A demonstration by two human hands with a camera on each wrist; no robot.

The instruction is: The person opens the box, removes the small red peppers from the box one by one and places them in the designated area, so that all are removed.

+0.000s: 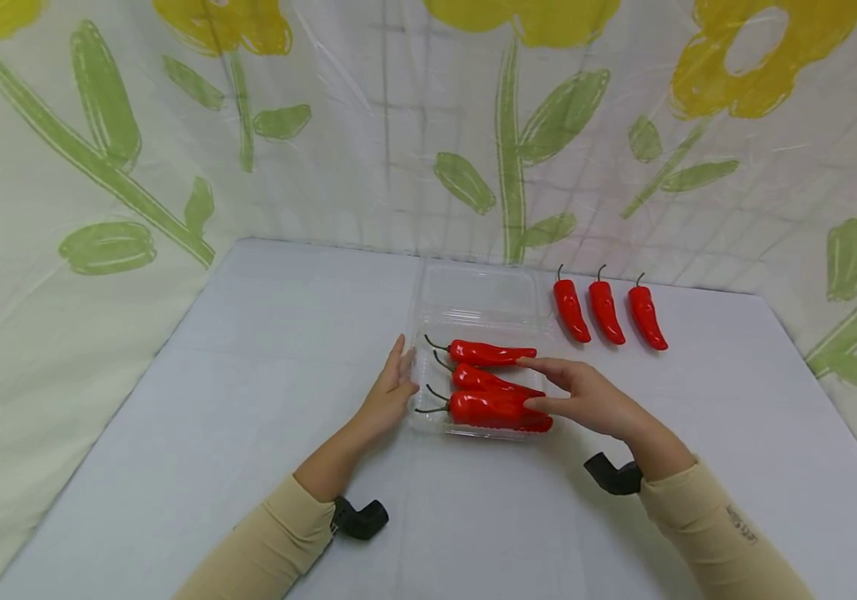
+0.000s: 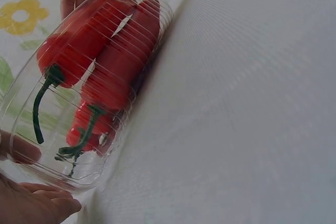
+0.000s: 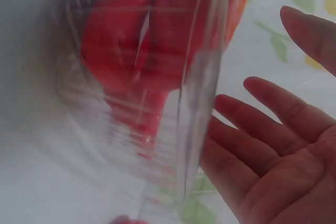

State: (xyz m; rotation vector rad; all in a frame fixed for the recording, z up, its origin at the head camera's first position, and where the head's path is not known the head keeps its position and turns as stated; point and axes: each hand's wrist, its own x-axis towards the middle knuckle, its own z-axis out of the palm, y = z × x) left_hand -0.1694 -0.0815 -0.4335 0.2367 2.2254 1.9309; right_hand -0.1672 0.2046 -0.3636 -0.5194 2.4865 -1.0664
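Observation:
A clear plastic box (image 1: 473, 432) stands on the table with several red chili peppers (image 1: 484, 408) lying in it, stems to the left. Its transparent lid (image 1: 481, 293) is folded back behind it. At the box's left end, my left hand (image 1: 386, 396) touches the plastic with fairly straight fingers; those fingers (image 2: 39, 203) also show beside the box wall in the left wrist view. Over the right end hovers my right hand (image 1: 586, 398), thumb and fingers spread apart. The right wrist view shows that palm (image 3: 294, 166) holding nothing, beside the blurred box wall.
Three more red peppers (image 1: 604, 311) lie in a row at the back right of the white table (image 1: 286, 333), stems pointing away. A flower-printed curtain (image 1: 368, 133) hangs behind the table. Black wrist-worn devices (image 1: 361, 521) stick out from the sleeves.

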